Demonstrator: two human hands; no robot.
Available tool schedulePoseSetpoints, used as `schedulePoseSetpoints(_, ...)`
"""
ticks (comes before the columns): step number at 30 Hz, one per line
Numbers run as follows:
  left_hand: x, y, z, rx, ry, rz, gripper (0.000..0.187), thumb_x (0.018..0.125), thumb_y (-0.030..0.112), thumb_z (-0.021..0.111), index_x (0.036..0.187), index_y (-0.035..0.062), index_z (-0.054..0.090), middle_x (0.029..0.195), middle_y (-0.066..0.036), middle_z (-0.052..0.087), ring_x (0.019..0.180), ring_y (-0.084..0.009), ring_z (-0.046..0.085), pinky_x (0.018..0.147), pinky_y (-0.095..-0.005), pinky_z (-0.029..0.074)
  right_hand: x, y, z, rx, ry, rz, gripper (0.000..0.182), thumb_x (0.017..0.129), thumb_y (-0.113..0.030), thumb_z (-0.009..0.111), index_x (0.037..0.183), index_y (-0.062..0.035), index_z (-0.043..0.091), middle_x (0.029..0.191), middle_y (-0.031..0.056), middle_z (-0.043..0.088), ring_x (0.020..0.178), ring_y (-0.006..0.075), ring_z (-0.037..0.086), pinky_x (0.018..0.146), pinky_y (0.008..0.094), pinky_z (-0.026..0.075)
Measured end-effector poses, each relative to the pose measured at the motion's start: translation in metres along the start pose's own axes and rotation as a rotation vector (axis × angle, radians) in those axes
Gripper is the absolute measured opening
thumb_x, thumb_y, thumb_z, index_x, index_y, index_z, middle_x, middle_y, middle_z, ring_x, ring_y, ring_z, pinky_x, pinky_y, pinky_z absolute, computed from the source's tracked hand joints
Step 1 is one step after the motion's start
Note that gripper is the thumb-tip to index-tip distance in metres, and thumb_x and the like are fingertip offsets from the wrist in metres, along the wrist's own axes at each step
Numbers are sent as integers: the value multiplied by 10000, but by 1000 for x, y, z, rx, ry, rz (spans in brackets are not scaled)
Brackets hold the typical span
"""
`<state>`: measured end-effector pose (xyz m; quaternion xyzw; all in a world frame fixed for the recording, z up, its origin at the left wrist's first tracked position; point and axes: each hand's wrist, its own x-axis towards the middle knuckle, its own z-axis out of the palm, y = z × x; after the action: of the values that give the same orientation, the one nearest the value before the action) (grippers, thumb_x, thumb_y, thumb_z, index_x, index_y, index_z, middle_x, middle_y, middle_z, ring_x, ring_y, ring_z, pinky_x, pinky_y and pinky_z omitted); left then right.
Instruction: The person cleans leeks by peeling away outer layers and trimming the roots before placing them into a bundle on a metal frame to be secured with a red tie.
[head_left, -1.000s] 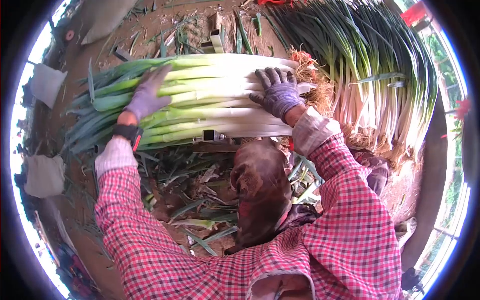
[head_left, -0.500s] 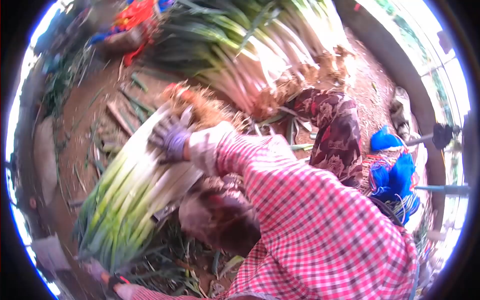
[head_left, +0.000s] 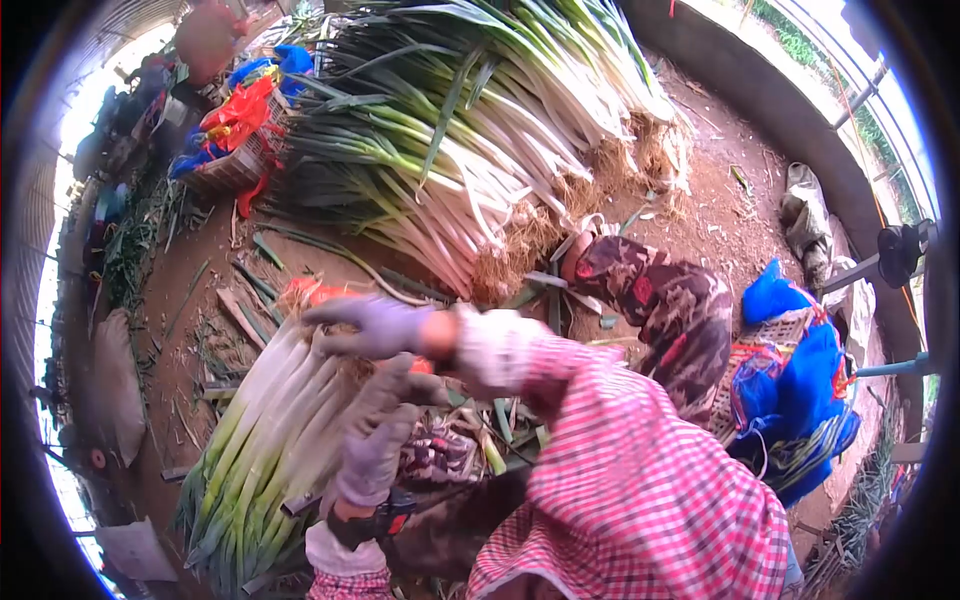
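My right hand (head_left: 370, 328), in a purple work glove, lies flat and open-fingered over the root end of the leek bundle (head_left: 270, 440); its fingers (head_left: 330, 312) point toward the left of the view and rest on or just above the white stalks, gripping nothing that I can confirm. My left hand (head_left: 378, 450), also gloved, sits lower on the same bundle, at the edge nearest me, with the fingers (head_left: 392, 400) extended upward along the stalks; they look loosely spread, and I cannot tell whether they close around any stalk. The bundle lies on the dirt floor (head_left: 205, 300), running diagonally: white shanks and orange-brown roots toward the upper right, under my right hand, green leaves fanning toward the lower left. The stalks are thus beneath both sets of fingers, not between them in a pinch. A black band shows at my left wrist (head_left: 375, 515). My checked red sleeve (head_left: 640, 480) crosses the middle of the view. Behind the bundle, well apart, a large pile of leeks (head_left: 470, 130) lies with roots toward the right. A red-and-blue heap in a basket (head_left: 240, 130) sits at the upper left, and blue bags (head_left: 800, 390) lie at the right.
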<state>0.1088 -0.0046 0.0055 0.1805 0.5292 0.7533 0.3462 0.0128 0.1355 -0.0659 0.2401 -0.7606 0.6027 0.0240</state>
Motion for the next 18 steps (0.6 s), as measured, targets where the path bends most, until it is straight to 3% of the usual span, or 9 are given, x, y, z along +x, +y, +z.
schedulePoseSetpoints(1, 17, -14, -2, -33, -16, -37, 505, 861, 87, 628, 1334, 7, 469, 1130, -120, 621, 1002, -193, 609, 913, -318, 476, -26, 22, -34, -71, 130, 35, 458, 886, -282, 617, 1277, -58, 537, 1163, 160, 619, 1096, 290, 588, 951, 371, 456)
schedulePoseSetpoints(2, 32, -26, -5, -65, -31, -79, 486, 865, 83, 625, 1324, 11, 481, 1119, -115, 626, 986, -189, 613, 902, -316, 480, -46, 51, -59, 119, 282, 259, 433, 871, -258, 634, 1245, -53, 563, 1107, 160, 647, 1024, 285, 626, 899, 368, 486)
schedulePoseSetpoints(3, 44, -37, -4, -75, 34, -154, 475, 867, 81, 620, 1314, 6, 480, 1117, -116, 624, 980, -202, 620, 902, -325, 486, -67, 85, -85, 71, 411, 351, 443, 852, -269, 637, 1235, -56, 569, 1094, 176, 651, 1001, 289, 637, 877, 361, 490)
schedulePoseSetpoints(6, 62, -78, -31, -103, -25, -325, 461, 873, 120, 633, 1299, 14, 492, 1133, -130, 614, 1001, -218, 619, 917, -340, 494, -111, 162, -143, -584, 586, 586, 406, 839, -287, 604, 1196, -95, 584, 1031, 207, 646, 968, 386, 614, 867, 429, 483)
schedulePoseSetpoints(9, 74, -86, -44, -77, 21, -402, 482, 869, 137, 645, 1291, -18, 474, 1137, -124, 603, 1017, -217, 615, 919, -330, 489, -110, 188, -168, -650, 503, 758, 489, 820, -334, 609, 1252, -118, 534, 1168, 192, 584, 1045, 386, 577, 889, 462, 474)
schedulePoseSetpoints(13, 81, -82, -40, -7, 15, -464, 504, 881, 143, 627, 1318, -34, 447, 1128, -112, 604, 1033, -194, 601, 923, -303, 479, -84, 202, -173, -818, 428, 781, 677, 785, -378, 661, 1366, -155, 394, 1301, 174, 499, 1087, 363, 565, 913, 446, 460)
schedulePoseSetpoints(16, 82, -89, -38, 64, -19, -520, 491, 897, 125, 601, 1332, -35, 438, 1132, -97, 605, 1038, -168, 592, 927, -281, 469, -61, 211, -167, -1003, 406, 758, 887, 715, -447, 745, 1442, -216, 291, 1463, 131, 334, 1343, 345, 334, 1054, 541, 295)
schedulePoseSetpoints(17, 82, -89, -37, 89, -34, -545, 485, 900, 122, 597, 1331, -34, 440, 1136, -96, 604, 1042, -165, 590, 928, -280, 467, -53, 211, -170, -1003, 347, 866, 976, 684, -473, 768, 1469, -248, 232, 1497, 140, 274, 1381, 360, 256, 1075, 561, 256)
schedulePoseSetpoints(18, 83, -89, -36, 116, -55, -572, 479, 902, 119, 593, 1329, -34, 442, 1140, -96, 603, 1047, -162, 587, 930, -278, 465, -48, 209, -175, -1014, 283, 951, 969, 697, -432, 764, 1478, -290, 208, 1504, 153, 253, 1376, 363, 264, 1077, 569, 255)
